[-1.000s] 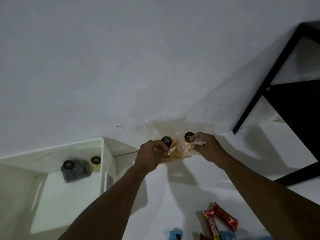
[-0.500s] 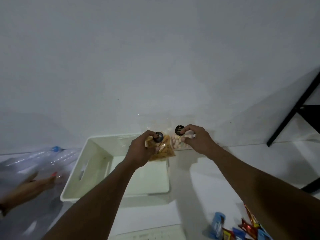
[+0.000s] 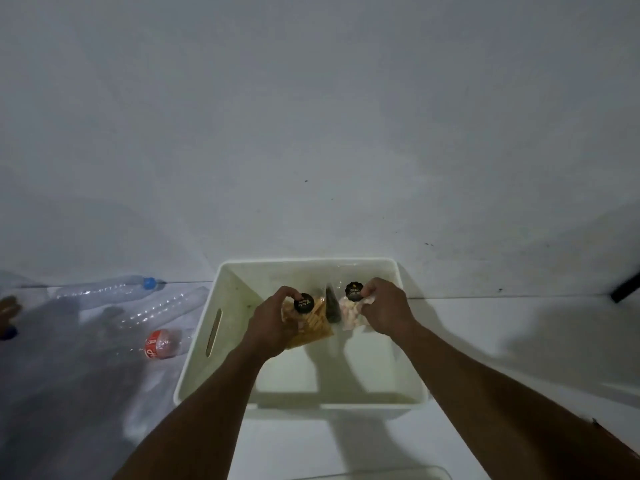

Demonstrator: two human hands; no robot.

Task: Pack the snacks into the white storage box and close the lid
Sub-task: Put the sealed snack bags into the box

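Observation:
The white storage box [image 3: 242,271] sits open on the floor against the wall. My left hand [image 3: 272,323] grips a clear bag of orange-yellow snacks [image 3: 313,329] with a round black label, held inside the box. My right hand [image 3: 384,308] grips a clear bag of pale pink and white biscuits [image 3: 348,308], also with a black label, beside the first. A dark snack bag [image 3: 333,308] shows between the two, farther back in the box. The white lid [image 3: 391,474] peeks in at the bottom edge.
Several empty clear plastic bottles [image 3: 107,291] lie on the floor left of the box, one with a red label [image 3: 157,348]. Another person's fingers [image 3: 8,308] show at the far left edge. A black furniture leg [image 3: 625,289] stands at the right.
Both hands carried the two snack bags leftward from the wall area to over and then down into the box. The view swung left, so the wrapped snacks at the right dropped out of sight.

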